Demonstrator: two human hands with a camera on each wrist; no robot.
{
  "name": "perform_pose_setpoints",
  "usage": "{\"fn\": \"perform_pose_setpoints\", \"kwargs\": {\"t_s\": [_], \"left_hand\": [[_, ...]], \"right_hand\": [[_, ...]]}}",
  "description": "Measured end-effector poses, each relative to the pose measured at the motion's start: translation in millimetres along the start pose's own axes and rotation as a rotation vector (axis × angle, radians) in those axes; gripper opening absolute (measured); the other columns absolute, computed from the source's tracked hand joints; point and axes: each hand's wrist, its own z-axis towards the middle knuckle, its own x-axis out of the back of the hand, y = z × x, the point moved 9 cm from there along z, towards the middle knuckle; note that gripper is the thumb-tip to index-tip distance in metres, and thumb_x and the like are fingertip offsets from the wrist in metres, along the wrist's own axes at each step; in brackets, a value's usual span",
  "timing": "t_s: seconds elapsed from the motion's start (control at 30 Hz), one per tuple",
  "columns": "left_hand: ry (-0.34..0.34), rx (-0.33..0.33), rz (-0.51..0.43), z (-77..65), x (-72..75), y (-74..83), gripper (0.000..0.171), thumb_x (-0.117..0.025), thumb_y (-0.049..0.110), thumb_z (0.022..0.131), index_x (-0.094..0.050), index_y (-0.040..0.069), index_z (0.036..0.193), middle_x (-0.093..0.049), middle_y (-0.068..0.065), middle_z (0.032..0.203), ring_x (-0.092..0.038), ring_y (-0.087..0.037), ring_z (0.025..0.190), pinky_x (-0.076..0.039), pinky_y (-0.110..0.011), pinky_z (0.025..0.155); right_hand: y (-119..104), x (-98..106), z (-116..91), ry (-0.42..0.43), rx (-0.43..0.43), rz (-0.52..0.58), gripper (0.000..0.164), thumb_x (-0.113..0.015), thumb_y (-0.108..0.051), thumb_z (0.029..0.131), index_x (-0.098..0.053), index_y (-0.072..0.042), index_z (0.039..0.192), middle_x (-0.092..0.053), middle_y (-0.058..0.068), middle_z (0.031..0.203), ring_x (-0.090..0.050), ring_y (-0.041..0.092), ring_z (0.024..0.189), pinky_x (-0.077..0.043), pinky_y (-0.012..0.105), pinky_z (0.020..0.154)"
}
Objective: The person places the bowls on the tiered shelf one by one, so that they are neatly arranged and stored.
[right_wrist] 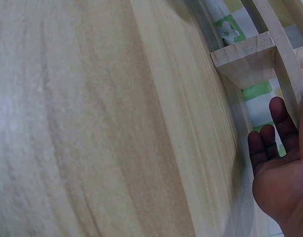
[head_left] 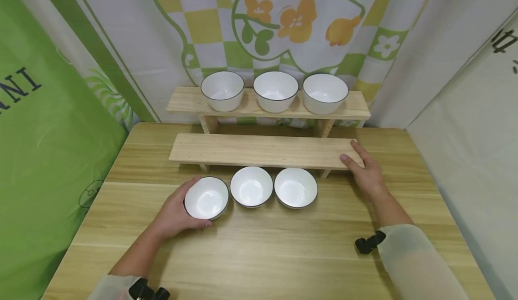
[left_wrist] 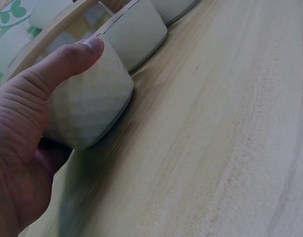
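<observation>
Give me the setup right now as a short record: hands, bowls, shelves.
left hand: holds the leftmost front bowl, thumb on its near side
right hand: thumb and a finger touch the lower shelf at its right end
other front bowls: middle bowl and right bowl, on the table
upper shelf: three bowls in a row
bowl look: white, dark rims

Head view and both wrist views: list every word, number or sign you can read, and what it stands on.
"NNI": on the green cloth at left, its first visible letter cut off by the frame edge.
Dark marks on the white panel at right: partly cut off, I cannot read them.
Wrist views: none.
</observation>
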Motion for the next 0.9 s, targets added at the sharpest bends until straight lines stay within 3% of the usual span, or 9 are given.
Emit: {"fn": "perform_pose_setpoints", "kwargs": {"t_s": [0.37,0.9], "left_hand": [[0.032,0.002,-0.021,2.4,11.2,14.7,0.129,-0.108,0.033,0.05,-0.041,0.01,0.158,-0.048,-0.017,0.154,-0.052,-0.037,0.134,-0.044,-0.057,0.108],[0.059,-0.011,0.037,17.5,27.8,35.5,0.129,-0.107,0.035,0.05,-0.043,0.01,0.158,-0.05,-0.017,0.153,-0.052,-0.038,0.135,-0.044,-0.057,0.109]], "right_hand": [[-2,-1,1,0.001,0.02,0.007,0.085,-0.067,-0.06,0.096,-0.026,-0.033,0.165,-0.014,0.0,0.172,-0.009,0.036,0.157,-0.012,0.058,0.125],[0,0,1,0.011,0.019,0.003,0.083,-0.067,-0.058,0.097,-0.027,-0.033,0.165,-0.015,-0.001,0.172,-0.01,0.035,0.157,-0.013,0.058,0.126]]}}
